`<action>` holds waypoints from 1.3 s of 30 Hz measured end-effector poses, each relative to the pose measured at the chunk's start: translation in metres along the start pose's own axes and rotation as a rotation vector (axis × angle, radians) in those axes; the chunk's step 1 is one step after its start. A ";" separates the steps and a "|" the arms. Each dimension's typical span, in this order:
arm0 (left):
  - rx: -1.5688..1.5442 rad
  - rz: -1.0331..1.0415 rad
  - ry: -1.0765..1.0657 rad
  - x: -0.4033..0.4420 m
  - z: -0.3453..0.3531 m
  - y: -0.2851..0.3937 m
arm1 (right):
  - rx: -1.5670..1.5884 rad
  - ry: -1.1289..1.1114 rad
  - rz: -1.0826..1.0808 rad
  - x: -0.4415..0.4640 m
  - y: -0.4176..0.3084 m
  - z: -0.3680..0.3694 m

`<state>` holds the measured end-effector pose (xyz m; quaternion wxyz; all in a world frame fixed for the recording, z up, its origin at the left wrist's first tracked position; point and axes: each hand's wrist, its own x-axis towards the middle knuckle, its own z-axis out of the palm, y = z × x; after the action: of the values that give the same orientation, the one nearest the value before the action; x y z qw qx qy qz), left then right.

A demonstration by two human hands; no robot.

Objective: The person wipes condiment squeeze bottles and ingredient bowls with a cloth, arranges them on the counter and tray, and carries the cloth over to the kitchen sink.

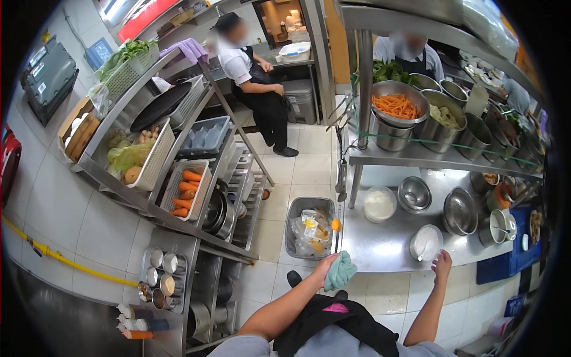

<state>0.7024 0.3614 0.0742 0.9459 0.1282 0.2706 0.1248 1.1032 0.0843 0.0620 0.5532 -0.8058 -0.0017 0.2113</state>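
A crumpled pale green cloth (340, 272) is bunched in my left hand (322, 271), whose fingers close around it. It hangs just short of the steel counter's (380, 253) front left corner. My right hand (442, 265) is over the counter's front edge with its fingers apart and nothing in it. Closest to that hand is a round tub of white powder (426, 243) with a white spoon in it. Behind the tub are a lidded white container (379, 204), a steel bowl (414, 194) and a larger steel bowl (460, 212).
A grey bin (311, 205) with rubbish stands left of the counter. Above the counter, a shelf (410, 150) carries a bowl of shredded carrot (399, 105) and several pots. A rack with carrots (188, 190) is at left. One co-worker (253, 77) stands beyond; another (410, 52) is behind the shelf.
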 end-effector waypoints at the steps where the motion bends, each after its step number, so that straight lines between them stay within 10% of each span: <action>1: 0.003 -0.003 0.015 0.001 -0.003 -0.001 | -0.001 0.001 0.003 -0.001 0.002 -0.001; 39: 0.002 -0.033 0.001 0.008 -0.029 -0.013 | 0.008 0.053 -0.024 -0.014 0.001 0.015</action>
<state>0.6957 0.3564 0.0427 0.9475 0.1247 0.2735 0.1089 1.0852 0.0938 0.0613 0.5586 -0.8089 0.0041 0.1834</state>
